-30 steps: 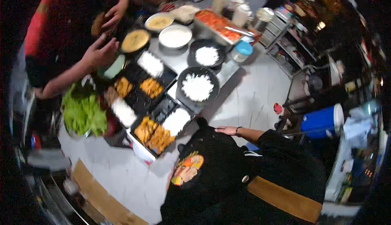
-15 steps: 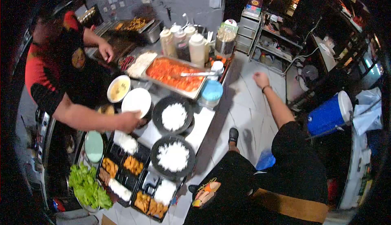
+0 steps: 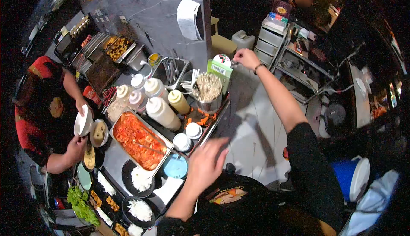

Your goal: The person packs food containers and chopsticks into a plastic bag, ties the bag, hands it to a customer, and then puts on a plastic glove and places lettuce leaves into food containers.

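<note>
My right hand (image 3: 246, 59) reaches out past the counter's far right corner. Its fingers are pinched together beside a green barcoded packet (image 3: 218, 67), and what they hold, if anything, is too small to make out. That packet stands behind a metal container of wooden sticks (image 3: 208, 86). Slightly blurred, my left hand (image 3: 207, 163) hovers over the counter's near edge, fingers apart and nothing in them. Close by it are a blue-lidded tub (image 3: 175, 166) and two white-lidded jars, one of them a jar (image 3: 183, 142) at the tray's corner.
A metal tray of red food (image 3: 139, 140) sits mid-counter, with squeeze bottles (image 3: 162, 113) behind. Black bowls of rice (image 3: 140, 210), lettuce (image 3: 81, 204) and filled boxes line the near left. Across the counter a co-worker holds a white bowl (image 3: 83, 120). A blue cooler (image 3: 348, 178) stands right.
The view has turned. My right hand has gone from over the floor to beside the green packet, and my left hand has come into view. The co-worker now holds the white bowl with both hands.
</note>
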Demonstrator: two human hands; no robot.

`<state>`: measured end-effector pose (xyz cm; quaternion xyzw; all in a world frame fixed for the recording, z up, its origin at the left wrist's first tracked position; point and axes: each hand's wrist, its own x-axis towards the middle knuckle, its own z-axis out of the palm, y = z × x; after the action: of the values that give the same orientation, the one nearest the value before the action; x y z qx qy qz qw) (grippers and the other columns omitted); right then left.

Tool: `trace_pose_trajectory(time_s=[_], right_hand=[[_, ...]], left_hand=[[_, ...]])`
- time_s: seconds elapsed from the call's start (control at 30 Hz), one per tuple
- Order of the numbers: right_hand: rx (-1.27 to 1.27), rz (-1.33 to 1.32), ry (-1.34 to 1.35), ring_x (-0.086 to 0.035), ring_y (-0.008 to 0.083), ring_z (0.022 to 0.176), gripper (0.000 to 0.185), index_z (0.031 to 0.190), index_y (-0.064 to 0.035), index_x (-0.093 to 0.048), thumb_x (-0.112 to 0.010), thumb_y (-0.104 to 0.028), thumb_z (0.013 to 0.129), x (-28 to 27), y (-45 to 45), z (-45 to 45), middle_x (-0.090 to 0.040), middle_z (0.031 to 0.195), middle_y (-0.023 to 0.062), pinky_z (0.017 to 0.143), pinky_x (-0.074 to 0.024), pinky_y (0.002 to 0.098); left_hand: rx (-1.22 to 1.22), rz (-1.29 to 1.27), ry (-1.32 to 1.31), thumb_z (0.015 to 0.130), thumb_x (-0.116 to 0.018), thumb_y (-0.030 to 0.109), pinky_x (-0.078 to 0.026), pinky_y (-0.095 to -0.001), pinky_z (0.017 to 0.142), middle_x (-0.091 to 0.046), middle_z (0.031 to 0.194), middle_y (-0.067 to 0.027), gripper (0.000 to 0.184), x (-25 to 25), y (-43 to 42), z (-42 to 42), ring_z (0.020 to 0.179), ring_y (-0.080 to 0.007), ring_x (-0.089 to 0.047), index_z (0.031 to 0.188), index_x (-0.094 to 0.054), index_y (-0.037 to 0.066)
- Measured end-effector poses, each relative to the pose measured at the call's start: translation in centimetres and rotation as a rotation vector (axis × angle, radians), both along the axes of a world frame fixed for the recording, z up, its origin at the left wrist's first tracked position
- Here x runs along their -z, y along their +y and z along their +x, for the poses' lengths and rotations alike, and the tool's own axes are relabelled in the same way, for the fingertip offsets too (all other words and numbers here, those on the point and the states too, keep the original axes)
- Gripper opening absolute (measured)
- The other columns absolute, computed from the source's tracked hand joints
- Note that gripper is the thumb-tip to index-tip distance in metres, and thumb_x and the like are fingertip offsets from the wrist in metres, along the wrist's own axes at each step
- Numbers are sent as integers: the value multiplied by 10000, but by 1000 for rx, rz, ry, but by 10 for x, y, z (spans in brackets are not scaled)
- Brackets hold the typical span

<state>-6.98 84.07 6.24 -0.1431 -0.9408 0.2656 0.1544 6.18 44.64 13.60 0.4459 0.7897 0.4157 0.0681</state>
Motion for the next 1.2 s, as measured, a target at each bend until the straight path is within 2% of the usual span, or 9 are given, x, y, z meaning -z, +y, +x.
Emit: trace_pose_trajectory(time_s=[0.23, 0.33, 0.43, 0.53, 0.6, 0.87, 0.93, 1.07, 1.2], right_hand=[[-229, -371, -42, -560, 76, 737, 124, 836, -9, -595, -605, -132, 834, 8, -1, 17, -615, 773, 28, 673, -458, 237], [-366, -506, 59, -576, 151, 672, 141, 855, -11, -564, -591, -146, 827, 8, 9, 16, -621, 764, 73, 641, -460, 274], [-418, -391, 63, -592, 178, 683, 127, 840, -2, -560, -572, -129, 834, -12, 20, 13, -612, 761, 90, 643, -462, 277], [-472, -448, 124, -574, 110, 750, 100, 858, 14, -561, -533, -81, 871, -4, 34, 3, -601, 801, 58, 692, -456, 234], [-514, -521, 252, -614, 214, 707, 89, 820, -1, -559, -554, -88, 837, -7, 37, -2, -600, 755, 105, 633, -466, 286], [-731, -412, 504, -605, 215, 650, 44, 793, -6, -552, -533, -14, 832, -27, 65, -39, -597, 728, 95, 591, -471, 282], [-655, -583, 630, -589, 134, 622, 91, 809, -18, -524, -510, -65, 885, -42, 84, -51, -585, 697, 69, 592, -472, 271], [-696, -820, 784, -565, 142, 587, 85, 927, -23, -462, -453, -108, 928, -105, 129, -70, -542, 762, 79, 555, -475, 258], [-759, -1051, 674, -562, 138, 656, 105, 937, -49, -480, -474, -153, 924, -127, 176, -94, -552, 778, 62, 588, -464, 256]], left_hand=[[-59, 42, 292, 696, -645, 30, -425, -418, 856, -529, 1097, -217, 571, 47, 193, -151, 1011, -377, -512, 1215, -411, -2], [26, -82, 196, 693, -610, 18, -463, -423, 751, -596, 910, -185, 277, 63, 237, -190, 858, -362, -575, 968, -577, 10], [40, -187, 226, 699, -603, 38, -471, -432, 694, -594, 813, -164, 110, 70, 253, -206, 792, -351, -588, 807, -604, 18], [-44, -297, 217, 684, -617, 53, -470, -425, 685, -584, 793, -156, 84, 60, 255, -200, 779, -343, -590, 761, -608, 22], [-84, -321, 211, 676, -609, 36, -473, -408, 682, -595, 795, -151, 80, 65, 256, -202, 774, -334, -596, 754, -613, 21], [-357, -285, 12, 666, -567, 0, -469, -365, 683, -628, 786, -156, 137, 69, 267, -187, 774, -310, -615, 778, -635, 37], [-363, -308, -88, 661, -586, -13, -466, -368, 691, -632, 786, -149, 146, 72, 270, -185, 772, -313, -614, 792, -630, 31], [-430, -215, 16, 673, -666, 93, -468, -401, 647, -618, 765, -146, 140, 89, 279, -180, 730, -328, -603, 795, -626, 38], [-385, -149, 136, 688, -665, 94, -467, -362, 801, -616, 1004, -128, 260, 88, 291, -180, 941, -313, -576, 935, -613, 30]])
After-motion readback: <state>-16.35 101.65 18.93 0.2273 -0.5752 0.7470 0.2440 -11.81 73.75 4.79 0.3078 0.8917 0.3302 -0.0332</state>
